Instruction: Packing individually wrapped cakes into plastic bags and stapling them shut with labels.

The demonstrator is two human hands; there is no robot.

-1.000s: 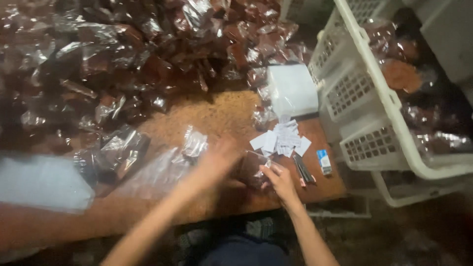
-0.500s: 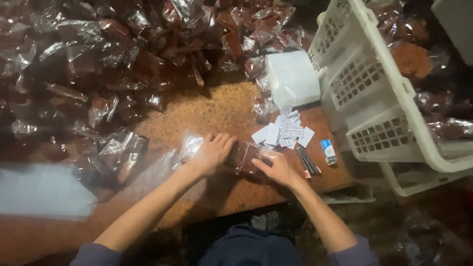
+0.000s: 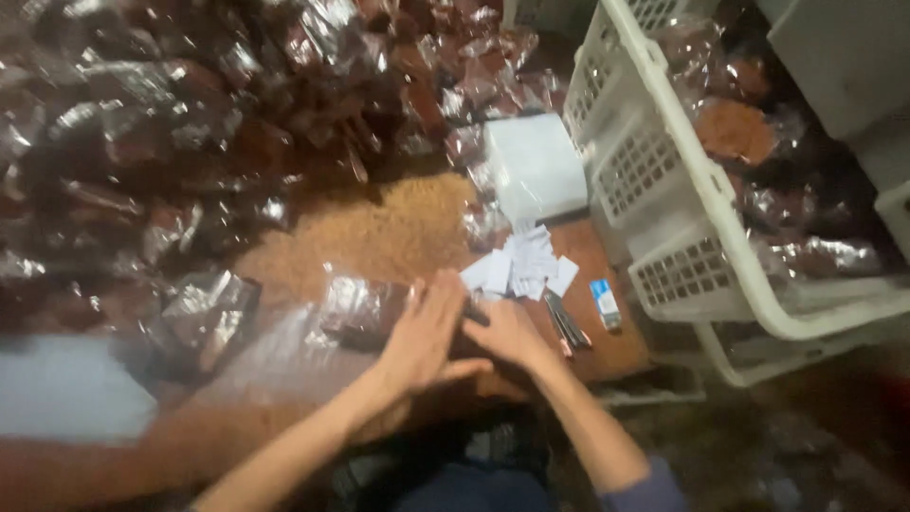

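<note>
Two hands press flat on one clear packet at the table's near edge — left hand open-palmed on top, right hand pinning its end, neither clenched; small white paper slips lie just beyond, within reach — white crate alongside

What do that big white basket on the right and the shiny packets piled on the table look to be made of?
The white basket looks like moulded rigid plastic with a matt finish: its walls are a regular lattice of holes. The packets seem to be clear glossy plastic film, crinkled and catching bright glints over dark brown contents. The table looks like speckled brown board, perhaps chipboard.
</note>
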